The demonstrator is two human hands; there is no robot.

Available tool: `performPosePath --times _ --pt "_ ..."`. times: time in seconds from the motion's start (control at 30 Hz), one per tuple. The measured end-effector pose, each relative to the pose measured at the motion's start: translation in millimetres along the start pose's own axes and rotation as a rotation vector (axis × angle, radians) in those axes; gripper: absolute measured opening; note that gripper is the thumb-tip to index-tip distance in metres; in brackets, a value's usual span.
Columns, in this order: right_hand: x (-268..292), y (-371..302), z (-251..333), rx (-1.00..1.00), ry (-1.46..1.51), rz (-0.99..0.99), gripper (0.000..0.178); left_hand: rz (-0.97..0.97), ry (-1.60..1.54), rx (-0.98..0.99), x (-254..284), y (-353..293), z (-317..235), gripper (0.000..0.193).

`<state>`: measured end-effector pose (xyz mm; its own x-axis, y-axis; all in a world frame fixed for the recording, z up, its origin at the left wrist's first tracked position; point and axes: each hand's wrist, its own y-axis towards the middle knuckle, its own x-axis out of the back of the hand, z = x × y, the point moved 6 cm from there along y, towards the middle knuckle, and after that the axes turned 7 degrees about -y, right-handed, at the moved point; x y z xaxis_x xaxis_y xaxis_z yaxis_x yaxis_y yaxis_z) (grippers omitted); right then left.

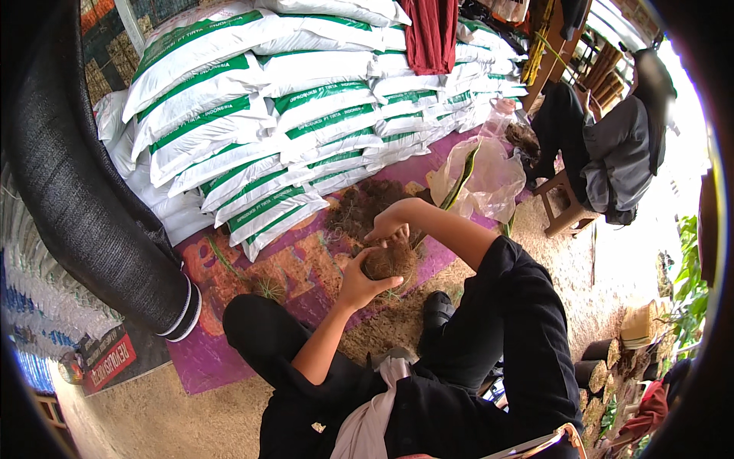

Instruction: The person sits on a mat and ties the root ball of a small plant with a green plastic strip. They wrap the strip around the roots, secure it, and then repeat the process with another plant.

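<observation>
A round brown ball of coconut fibre [394,264] is held above the purple sheet, in front of my knees. My left hand [362,284] cups it from its left and lower side, thumb stretched across the near face. Over the top of the ball, my right hand [391,222] has its fingers bent and drawn together; what they pinch is hidden. A long green leaf with pale edges [463,174] rises behind my right forearm, and its base is out of sight. Loose dark fibre [355,208] lies heaped just beyond my hands.
White and green sacks [329,107] are stacked along the far side. A large black mesh roll [99,176] leans at the left. On the purple sheet [206,359] lies a small grassy plant [267,288]. A clear plastic bag [489,180] and a person on a stool [566,203] are at the right.
</observation>
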<state>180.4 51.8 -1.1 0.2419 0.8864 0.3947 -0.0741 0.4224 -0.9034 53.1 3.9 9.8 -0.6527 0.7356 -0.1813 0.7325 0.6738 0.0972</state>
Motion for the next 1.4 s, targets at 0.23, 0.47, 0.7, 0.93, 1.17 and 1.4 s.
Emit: performPosePath --times 0.23,0.47,0.7,0.93,1.17,1.4 --pt "14.8 1.1 -0.5 0.145 -0.075 -0.022 0.036 -0.004 -0.04 0.035 0.7 -3.7 -3.5 0.054" --pt "16.6 -10.3 5.7 0.2 0.013 -0.028 0.036 0.016 0.009 -0.032 -3.9 -4.0 -12.9 0.052" --pt "10.3 -15.7 1.0 0.134 0.011 0.04 0.031 -0.005 0.071 -0.047 -0.1 -0.3 -6.5 0.055" --pt "27.5 -22.1 -5.7 0.212 -0.101 -0.097 0.024 0.018 0.058 -0.042 -3.6 0.2 -4.4 0.057" --pt "45.4 -31.8 -4.1 0.377 -0.088 -0.335 0.026 0.0 0.079 -0.043 -2.4 0.1 -1.3 0.057" --pt "8.7 -15.5 -3.2 0.186 -0.124 0.001 0.04 -0.023 0.011 -0.042 -1.9 1.3 -1.7 0.05"
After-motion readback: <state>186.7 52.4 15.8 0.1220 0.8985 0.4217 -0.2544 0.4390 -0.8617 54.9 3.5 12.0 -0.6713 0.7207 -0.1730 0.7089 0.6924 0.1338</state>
